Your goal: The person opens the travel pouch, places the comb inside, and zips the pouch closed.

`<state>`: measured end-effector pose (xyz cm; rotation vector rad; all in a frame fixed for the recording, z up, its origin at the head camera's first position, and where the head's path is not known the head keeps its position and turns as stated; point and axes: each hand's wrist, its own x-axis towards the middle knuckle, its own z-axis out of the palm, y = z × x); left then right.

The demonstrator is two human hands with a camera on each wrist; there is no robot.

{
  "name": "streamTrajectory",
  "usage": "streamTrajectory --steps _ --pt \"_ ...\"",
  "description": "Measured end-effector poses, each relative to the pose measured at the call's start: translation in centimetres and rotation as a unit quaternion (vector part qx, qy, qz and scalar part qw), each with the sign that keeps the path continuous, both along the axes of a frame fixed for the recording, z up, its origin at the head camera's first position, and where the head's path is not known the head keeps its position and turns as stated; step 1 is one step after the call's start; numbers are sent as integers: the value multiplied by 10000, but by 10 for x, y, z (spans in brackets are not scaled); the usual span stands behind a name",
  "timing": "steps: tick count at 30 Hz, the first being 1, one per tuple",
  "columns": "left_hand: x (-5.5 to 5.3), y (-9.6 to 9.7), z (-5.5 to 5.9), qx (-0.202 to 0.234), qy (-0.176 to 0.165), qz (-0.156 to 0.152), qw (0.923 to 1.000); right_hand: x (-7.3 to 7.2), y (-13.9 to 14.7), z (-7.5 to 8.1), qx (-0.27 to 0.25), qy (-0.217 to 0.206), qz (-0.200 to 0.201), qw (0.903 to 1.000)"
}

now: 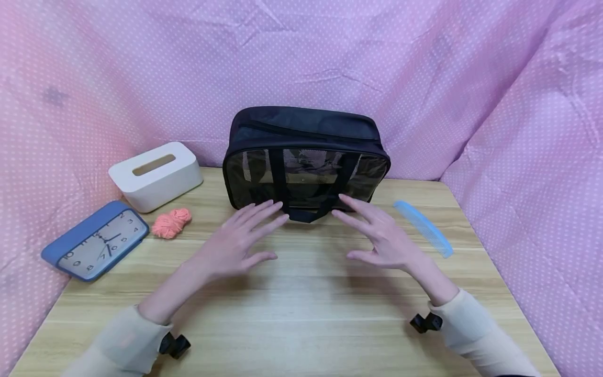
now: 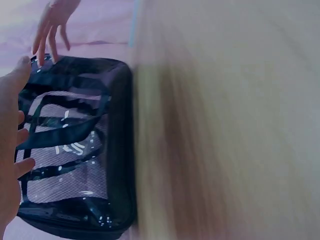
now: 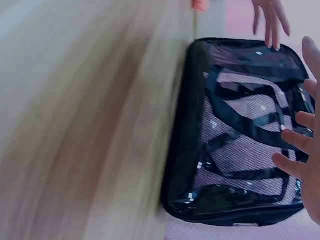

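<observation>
A black bag with a see-through front [image 1: 308, 170] stands upright at the back of the table, a zipper along its top. Its dark strap handle [image 1: 306, 215] hangs down the front. My left hand [image 1: 240, 241], palm down with fingers spread, is in front of the bag's lower left side, holding nothing. Mirroring it on the other side, my right hand [image 1: 379, 233] has its fingers spread and also holds nothing. In the left wrist view the bag [image 2: 120, 150] lies beyond the fingers; the right wrist view shows the bag [image 3: 195, 125] from the other side.
To the left are a white tissue box [image 1: 162, 178], a blue-framed clock [image 1: 96, 241] lying face up, and a small skein of coral yarn [image 1: 171, 223]. A light blue comb [image 1: 424, 228] lies on the right of the wooden table [image 1: 301, 324]. Pink dotted cloth [image 1: 301, 57] hangs behind.
</observation>
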<state>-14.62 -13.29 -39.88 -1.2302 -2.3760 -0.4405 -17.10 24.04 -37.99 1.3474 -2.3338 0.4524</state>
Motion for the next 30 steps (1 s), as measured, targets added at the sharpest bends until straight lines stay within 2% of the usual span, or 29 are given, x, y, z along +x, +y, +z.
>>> streamTrajectory --steps 3,6,9,12,14,17,19,21,24,30 --pt "-4 1 4 491 48 21 9988 -5 2 7 -506 88 -85 9986" --pt "-7 2 9 958 139 49 9953 -10 5 16 -1034 -23 -131 9945" --pt "-9 3 15 1339 202 122 9907 -15 8 25 -1597 -126 -41 9871" --pt "-11 6 20 1808 208 225 9830 -21 9 32 -2290 -88 44 9734" --pt "-13 7 23 2226 159 290 9744 -24 9 36 -2808 15 24 9598" --pt "-17 8 28 2908 120 358 9560 -32 9 40 -3544 113 -57 9350" --pt "-20 8 31 3300 118 363 9432 -37 10 42 -3950 25 -57 9187" --pt "-23 7 34 3548 146 394 9340 -43 12 42 -4309 -185 7 9022" --pt "-27 5 36 3749 174 501 9255 -52 15 41 -4800 -552 139 8754" --pt "-34 -3 37 3957 383 721 9147 -70 24 32 -5514 -978 136 8284"
